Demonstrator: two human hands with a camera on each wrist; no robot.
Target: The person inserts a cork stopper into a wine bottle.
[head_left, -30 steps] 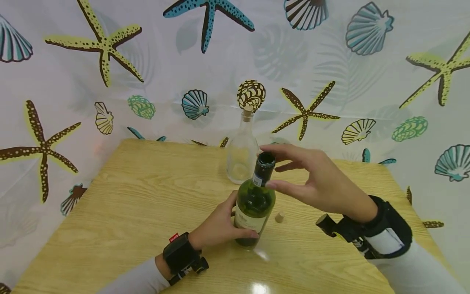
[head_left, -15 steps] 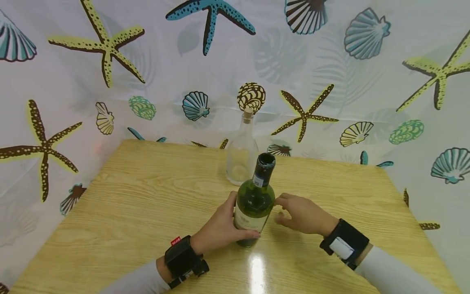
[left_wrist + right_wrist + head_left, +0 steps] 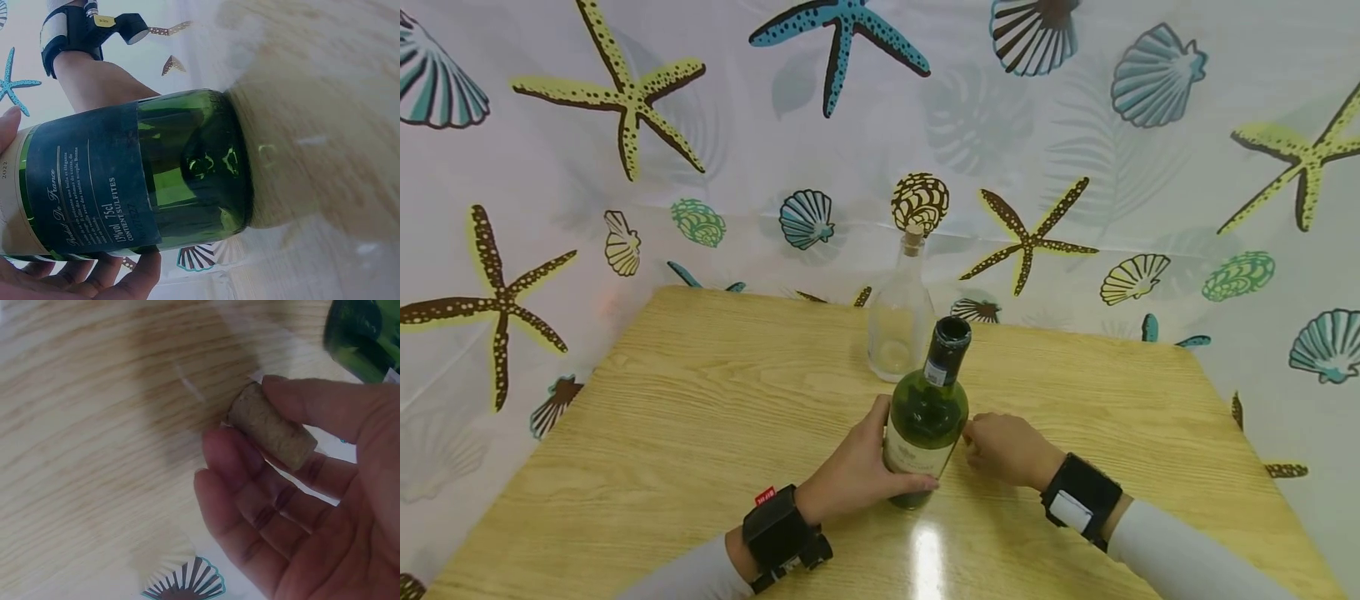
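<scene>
A green wine bottle (image 3: 928, 417) with a pale front label stands on the wooden table, its dark neck open at the top. My left hand (image 3: 868, 458) grips its body from the left, thumb across the front. The left wrist view shows the blue back label (image 3: 94, 181) and the fingers wrapped round the glass. Just right of the bottle, my right hand (image 3: 1006, 448) pinches a cork (image 3: 272, 427) between thumb and fingers, close over the table. In the head view the cork is hidden behind that hand.
A clear glass bottle (image 3: 901, 333) with a cork stopper (image 3: 913, 239) stands behind the green one, partly overlapped by it. The wooden table (image 3: 737, 375) ends at a hanging cloth (image 3: 737, 150) printed with shells and starfish.
My right hand has come down from the bottle's neck to the tabletop and picked up the cork that lay there. The left hand keeps its grip on the bottle.
</scene>
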